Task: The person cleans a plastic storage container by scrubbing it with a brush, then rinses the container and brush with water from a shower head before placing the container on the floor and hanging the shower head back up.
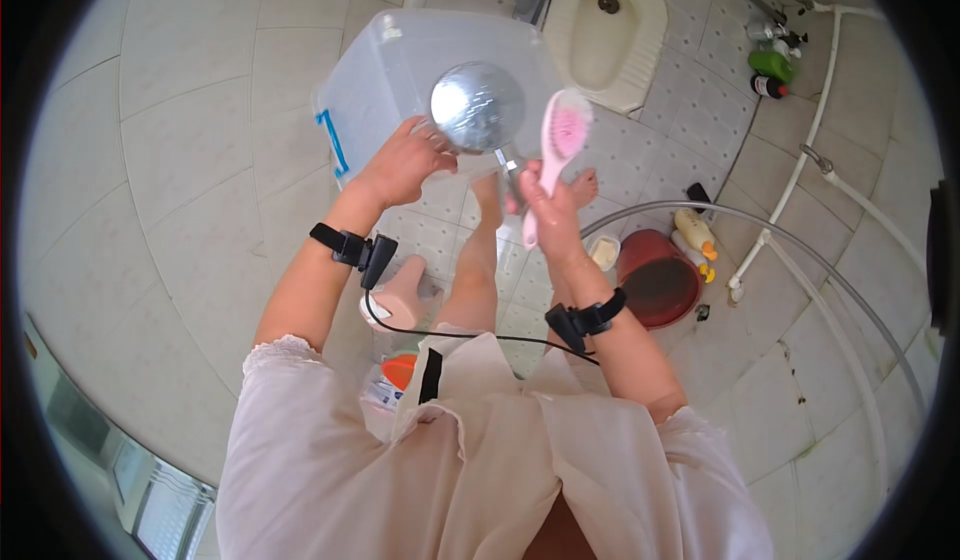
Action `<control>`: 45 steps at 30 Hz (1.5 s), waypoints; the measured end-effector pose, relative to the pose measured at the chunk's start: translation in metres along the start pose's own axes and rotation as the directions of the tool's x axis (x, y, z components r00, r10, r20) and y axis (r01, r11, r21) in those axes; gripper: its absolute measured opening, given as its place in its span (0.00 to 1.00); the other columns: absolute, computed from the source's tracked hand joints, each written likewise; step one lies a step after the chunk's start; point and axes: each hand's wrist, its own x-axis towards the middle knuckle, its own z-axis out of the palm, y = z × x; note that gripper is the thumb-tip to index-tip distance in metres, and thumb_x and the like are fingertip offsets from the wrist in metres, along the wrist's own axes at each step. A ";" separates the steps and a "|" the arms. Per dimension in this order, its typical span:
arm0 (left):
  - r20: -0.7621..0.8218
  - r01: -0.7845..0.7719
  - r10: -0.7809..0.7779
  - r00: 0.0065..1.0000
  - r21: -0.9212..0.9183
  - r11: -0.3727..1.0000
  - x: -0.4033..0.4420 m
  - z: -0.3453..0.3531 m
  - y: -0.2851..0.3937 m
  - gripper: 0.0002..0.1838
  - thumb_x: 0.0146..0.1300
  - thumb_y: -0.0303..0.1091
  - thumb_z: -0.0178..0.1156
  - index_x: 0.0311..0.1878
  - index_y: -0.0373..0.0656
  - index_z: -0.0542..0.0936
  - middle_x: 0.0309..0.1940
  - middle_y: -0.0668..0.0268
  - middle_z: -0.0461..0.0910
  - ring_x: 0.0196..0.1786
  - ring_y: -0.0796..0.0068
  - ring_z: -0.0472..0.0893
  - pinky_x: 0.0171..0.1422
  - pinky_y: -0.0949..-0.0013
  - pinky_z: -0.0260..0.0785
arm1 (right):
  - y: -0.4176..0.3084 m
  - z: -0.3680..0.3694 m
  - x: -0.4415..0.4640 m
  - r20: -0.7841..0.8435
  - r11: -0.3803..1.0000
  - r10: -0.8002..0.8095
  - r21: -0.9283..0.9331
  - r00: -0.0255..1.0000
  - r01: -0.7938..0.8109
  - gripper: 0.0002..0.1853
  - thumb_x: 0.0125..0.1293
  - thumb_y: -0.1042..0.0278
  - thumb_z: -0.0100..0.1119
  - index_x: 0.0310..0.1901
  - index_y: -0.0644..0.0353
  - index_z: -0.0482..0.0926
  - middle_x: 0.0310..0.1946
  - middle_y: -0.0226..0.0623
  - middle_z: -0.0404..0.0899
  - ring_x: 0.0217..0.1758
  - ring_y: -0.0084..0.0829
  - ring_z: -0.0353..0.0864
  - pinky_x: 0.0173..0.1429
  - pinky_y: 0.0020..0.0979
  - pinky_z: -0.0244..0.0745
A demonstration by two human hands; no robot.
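Observation:
My right hand [550, 208] is closed around a pink brush [552, 145] with its bristles turned up and to the right. The handle of a round, shiny shower head [478, 108] also runs into this hand. My left hand [408, 163] has its fingers apart, beside the shower head and at the near side of a translucent plastic box [385, 70] with a blue latch [332, 143]. Whether its fingertips touch the box or the shower head, I cannot tell. Part of the box is hidden behind the shower head.
A squat toilet [607, 35] lies beyond the box. To the right are a red bucket [658, 278], a yellow-capped bottle [694, 232], a grey hose [800, 235] and wall pipes [818, 110]. A pink container [398, 295] stands by my left leg. A black cable [470, 336] links my wristbands.

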 end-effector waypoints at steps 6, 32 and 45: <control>0.044 0.065 -0.065 0.997 -0.015 0.998 -0.023 -0.005 -0.017 0.13 0.49 0.19 0.67 0.34 0.51 0.88 0.48 0.67 0.84 0.66 0.58 0.76 0.80 0.52 0.60 | 0.006 0.065 0.009 -0.042 0.997 -0.072 0.027 0.997 0.073 0.20 0.81 0.53 0.56 0.58 0.64 0.75 0.34 0.31 0.82 0.36 0.20 0.79 0.42 0.25 0.73; 0.319 0.159 -0.427 0.846 -0.916 -0.368 -0.014 0.047 0.057 0.17 0.69 0.38 0.71 0.57 0.42 0.85 0.54 0.64 0.86 0.53 0.72 0.84 0.59 0.66 0.77 | 0.089 0.064 -0.031 -0.275 0.924 -0.134 -0.383 0.952 0.019 0.20 0.82 0.56 0.55 0.60 0.67 0.79 0.45 0.39 0.87 0.46 0.30 0.86 0.53 0.33 0.79; 0.121 0.188 -0.607 0.786 -0.981 0.047 0.026 0.062 0.089 0.11 0.67 0.33 0.67 0.48 0.38 0.85 0.37 0.66 0.89 0.40 0.79 0.82 0.47 0.72 0.71 | 0.163 -0.055 -0.077 -0.847 0.959 -0.214 -0.276 0.486 -0.058 0.16 0.82 0.60 0.53 0.61 0.61 0.79 0.46 0.38 0.87 0.37 0.28 0.84 0.47 0.34 0.81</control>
